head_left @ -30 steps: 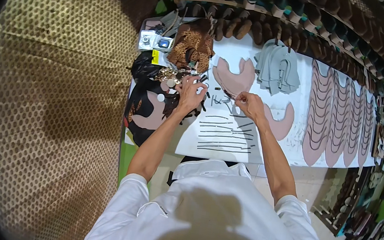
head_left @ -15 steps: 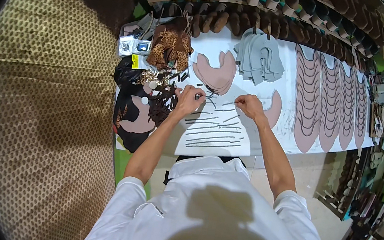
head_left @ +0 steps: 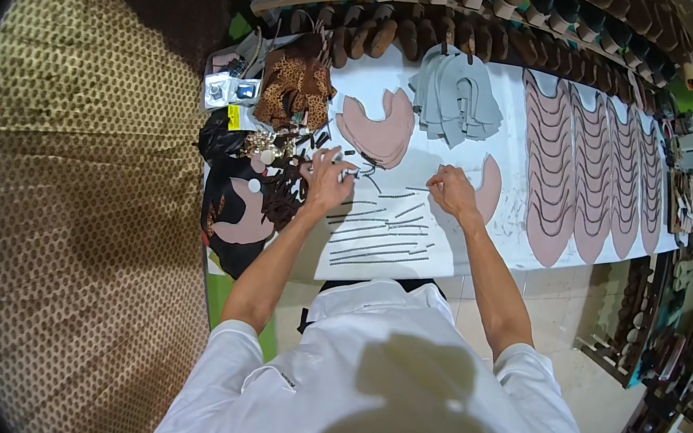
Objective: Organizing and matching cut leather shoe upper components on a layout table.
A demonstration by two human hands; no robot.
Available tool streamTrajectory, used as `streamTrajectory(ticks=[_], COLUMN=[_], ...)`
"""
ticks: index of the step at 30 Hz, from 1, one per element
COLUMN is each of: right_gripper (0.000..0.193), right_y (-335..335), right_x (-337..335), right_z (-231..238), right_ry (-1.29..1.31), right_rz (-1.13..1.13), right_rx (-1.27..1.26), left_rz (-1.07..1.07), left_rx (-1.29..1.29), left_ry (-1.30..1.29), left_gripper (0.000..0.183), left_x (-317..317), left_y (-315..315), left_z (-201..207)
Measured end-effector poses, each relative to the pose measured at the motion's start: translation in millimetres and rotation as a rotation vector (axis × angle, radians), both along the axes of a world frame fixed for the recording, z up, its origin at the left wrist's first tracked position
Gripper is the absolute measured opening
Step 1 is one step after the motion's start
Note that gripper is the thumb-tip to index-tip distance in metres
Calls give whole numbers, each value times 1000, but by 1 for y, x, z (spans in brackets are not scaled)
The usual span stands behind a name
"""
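Observation:
My left hand is over the table at centre left, fingers curled around something small and dark that I cannot make out. Just beside its fingertips lie short dark curved strips. My right hand is pinched, its fingertips by the end of a thin dark strip; whether they grip it is not clear. Between my forearms several thin dark strips lie in rough rows on the white table. A stack of pink U-shaped pieces is beyond my hands, and one pink curved piece lies right of my right hand.
Grey cut pieces lie at the back. Rows of overlapping pink pieces with dark edges cover the right side. Leopard-print material and dark scraps crowd the left. Shoe-filled shelves stand behind the table.
My left hand has drawn slightly left, away from the curved strips, and its fingers have loosened a little. My right hand stays pinched in nearly the same place. The view has shifted slightly.

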State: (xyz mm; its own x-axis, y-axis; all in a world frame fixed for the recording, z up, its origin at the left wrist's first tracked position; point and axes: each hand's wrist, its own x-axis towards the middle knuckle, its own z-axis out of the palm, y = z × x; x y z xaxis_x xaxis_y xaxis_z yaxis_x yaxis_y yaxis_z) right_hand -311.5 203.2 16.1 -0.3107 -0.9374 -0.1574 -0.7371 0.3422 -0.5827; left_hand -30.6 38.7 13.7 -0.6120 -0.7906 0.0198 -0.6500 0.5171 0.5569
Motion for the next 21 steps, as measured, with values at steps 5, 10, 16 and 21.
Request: streamTrajectory(ticks=[5,10,16,21], right_gripper=[13,13,15,12], right_y=[-2,-18,-35,-42], right_x=[16,58,102,105], right_z=[8,14,-1,-6], right_ry=[93,22,20,112], right_rz=[-94,190,329,371], right_rx=[-267,-225,-103,-118], left_rz=[-82,7,-34,-68], left_rx=[-6,-68,-43,-16], left_ry=[-28,3,-42,-100], left_gripper=[16,12,11,14], left_x=[8,40,65,64], left_y=[38,50,41,35], left_z=[-8,-6,0,-6])
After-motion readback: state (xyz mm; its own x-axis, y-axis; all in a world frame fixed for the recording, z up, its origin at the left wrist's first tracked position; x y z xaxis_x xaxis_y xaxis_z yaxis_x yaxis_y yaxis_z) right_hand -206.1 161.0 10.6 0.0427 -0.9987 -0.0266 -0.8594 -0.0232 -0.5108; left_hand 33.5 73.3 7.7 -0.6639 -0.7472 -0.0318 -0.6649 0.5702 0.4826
